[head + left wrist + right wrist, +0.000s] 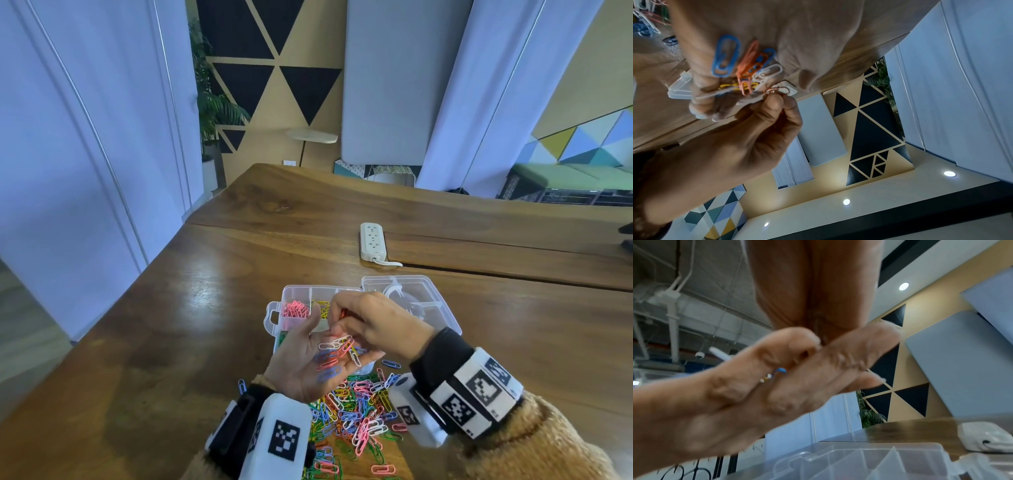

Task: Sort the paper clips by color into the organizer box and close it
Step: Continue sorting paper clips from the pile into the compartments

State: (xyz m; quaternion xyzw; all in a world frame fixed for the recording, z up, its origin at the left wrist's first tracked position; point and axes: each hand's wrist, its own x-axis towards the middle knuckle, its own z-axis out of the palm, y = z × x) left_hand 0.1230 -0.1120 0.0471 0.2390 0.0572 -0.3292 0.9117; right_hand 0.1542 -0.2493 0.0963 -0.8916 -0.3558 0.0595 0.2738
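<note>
My left hand (298, 363) lies palm up above the table's near part and carries several paper clips (334, 353), blue, orange and white; the blue one (725, 56) is plain in the left wrist view. Just above its fingers my right hand (342, 329) pinches an orange clip (772, 91) between thumb and fingertips. Behind the hands the clear organizer box (274, 315) stands with its lid (428, 291) folded back. It holds pink clips (296, 308), yellow clips (322, 306) and some green ones (282, 337) in separate compartments. A mixed pile of clips (356, 418) lies on the table under my wrists.
A white power strip (373, 241) with its cord lies on the wooden table (205, 308) beyond the box. One blue clip (242, 385) sits apart at the left of the pile. The table's left edge runs diagonally next to blue-white panels.
</note>
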